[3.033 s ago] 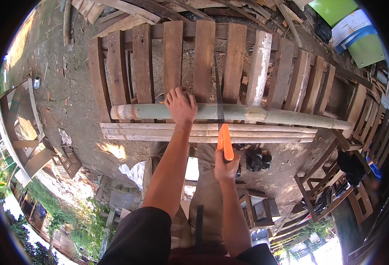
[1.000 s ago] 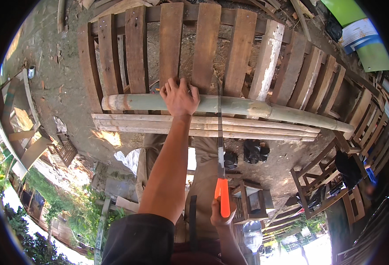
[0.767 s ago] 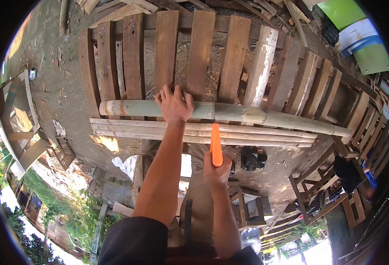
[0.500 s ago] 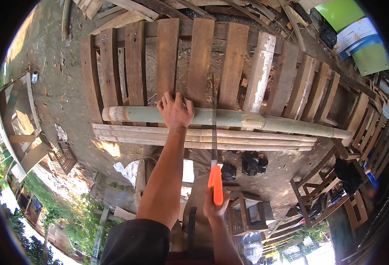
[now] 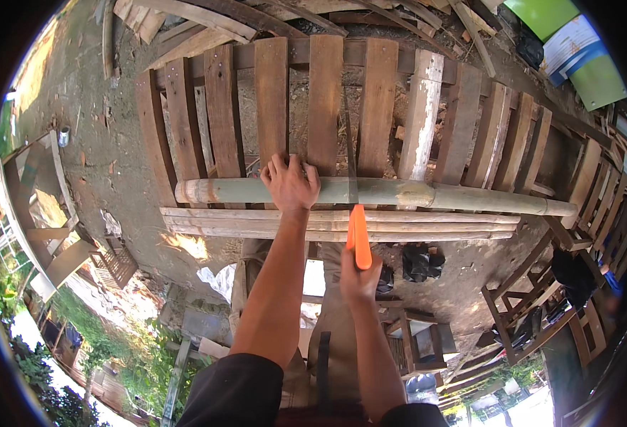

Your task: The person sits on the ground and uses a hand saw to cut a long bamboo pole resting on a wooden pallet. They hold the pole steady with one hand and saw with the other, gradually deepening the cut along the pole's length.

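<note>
Here the left hand point(image 5: 291, 188), fingers half bent, holds the green bamboo pole point(image 5: 388, 192) on the slatted worktop point(image 5: 271, 92), the right hand point(image 5: 360, 280) is closed round the orange-handled saw point(image 5: 359, 240), so sawing seems in hand and the next stroke needs steadiness

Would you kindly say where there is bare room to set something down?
Beyond the bamboo pole, slats either side of the saw lie bare, with gaps between. Left of the slats, mostly bare ground reaches the silver can. It is crowded where pale bamboo strips line the near side, around the left hand, and among scrap timber past the far edge.
</note>
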A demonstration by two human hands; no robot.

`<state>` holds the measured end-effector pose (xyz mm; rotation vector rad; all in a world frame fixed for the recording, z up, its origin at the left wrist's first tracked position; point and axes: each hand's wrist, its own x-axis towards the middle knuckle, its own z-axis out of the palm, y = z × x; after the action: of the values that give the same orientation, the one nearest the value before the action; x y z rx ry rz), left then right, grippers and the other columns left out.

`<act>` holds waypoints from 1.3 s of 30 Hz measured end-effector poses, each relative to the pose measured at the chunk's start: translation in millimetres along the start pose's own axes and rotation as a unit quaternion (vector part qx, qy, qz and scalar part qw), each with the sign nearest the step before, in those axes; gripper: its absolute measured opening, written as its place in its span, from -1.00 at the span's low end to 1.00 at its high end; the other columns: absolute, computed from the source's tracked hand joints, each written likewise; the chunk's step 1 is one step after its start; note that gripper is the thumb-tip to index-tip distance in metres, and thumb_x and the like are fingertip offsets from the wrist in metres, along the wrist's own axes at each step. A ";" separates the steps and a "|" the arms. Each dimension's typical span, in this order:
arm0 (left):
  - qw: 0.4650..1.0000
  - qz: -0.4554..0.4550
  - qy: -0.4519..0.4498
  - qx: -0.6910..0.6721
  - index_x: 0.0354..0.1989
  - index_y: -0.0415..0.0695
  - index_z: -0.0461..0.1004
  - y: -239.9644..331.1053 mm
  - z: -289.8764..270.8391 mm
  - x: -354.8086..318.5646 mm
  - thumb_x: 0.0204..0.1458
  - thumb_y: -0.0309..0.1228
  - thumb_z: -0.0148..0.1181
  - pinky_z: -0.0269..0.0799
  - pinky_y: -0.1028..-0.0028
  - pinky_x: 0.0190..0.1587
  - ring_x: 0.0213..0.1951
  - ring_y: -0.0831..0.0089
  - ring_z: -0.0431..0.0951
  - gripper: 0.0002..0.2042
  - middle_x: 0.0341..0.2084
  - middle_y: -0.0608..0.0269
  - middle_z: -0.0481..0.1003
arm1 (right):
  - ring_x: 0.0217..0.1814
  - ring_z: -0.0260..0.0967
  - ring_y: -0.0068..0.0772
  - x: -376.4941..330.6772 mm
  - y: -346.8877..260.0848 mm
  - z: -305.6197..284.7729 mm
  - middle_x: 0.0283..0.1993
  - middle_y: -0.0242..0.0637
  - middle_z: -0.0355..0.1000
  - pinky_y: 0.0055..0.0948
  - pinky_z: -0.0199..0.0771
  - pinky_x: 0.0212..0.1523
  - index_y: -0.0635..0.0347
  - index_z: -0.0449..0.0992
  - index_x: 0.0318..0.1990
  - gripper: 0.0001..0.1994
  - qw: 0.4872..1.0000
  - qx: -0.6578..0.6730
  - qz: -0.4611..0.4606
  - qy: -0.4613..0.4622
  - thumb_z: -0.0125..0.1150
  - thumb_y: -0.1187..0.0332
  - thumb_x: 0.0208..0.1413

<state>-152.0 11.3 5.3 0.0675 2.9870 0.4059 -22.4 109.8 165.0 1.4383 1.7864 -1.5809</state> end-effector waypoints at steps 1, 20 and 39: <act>1.000 -0.003 0.002 -0.004 -0.37 -0.15 0.52 -1.4 -2.4 -1.0 -0.03 -0.22 0.10 0.19 0.08 0.14 -0.05 0.10 0.42 -0.76 -0.18 0.03 0.42 | -0.60 0.25 -0.53 -9.3 9.0 -4.2 -0.63 -0.35 0.28 -0.41 0.22 -0.56 0.29 0.43 -0.46 -0.87 1.000 -0.004 -0.003 -0.008 0.18 0.49 0.11; 0.999 -0.024 0.030 -0.022 -0.03 -0.13 0.48 -1.3 -3.8 0.4 0.05 -0.18 0.10 0.13 0.06 0.21 0.11 0.05 0.36 -0.63 0.03 0.00 0.38 | -0.49 0.46 -0.30 21.5 -22.6 6.6 -0.53 -0.16 0.44 -0.29 0.43 -0.41 0.37 0.36 -0.05 -0.53 0.971 -0.007 -0.233 0.056 0.13 0.02 0.32; 0.993 -0.110 -0.030 -0.005 0.44 -0.34 0.00 8.1 -11.0 7.9 0.20 -0.03 -0.04 -0.10 0.01 0.46 0.52 0.08 -0.09 -0.23 0.49 -0.08 -0.08 | -0.65 0.19 -0.51 -60.0 -41.1 -27.2 -0.64 -0.40 0.24 -0.41 0.13 -0.62 0.25 0.36 -0.48 -0.49 0.996 -0.025 -0.077 0.044 -0.10 -0.01 0.39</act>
<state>-161.0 16.7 17.1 -0.2442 2.8905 0.3854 -22.3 113.0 242.5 1.3961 2.0163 -1.5562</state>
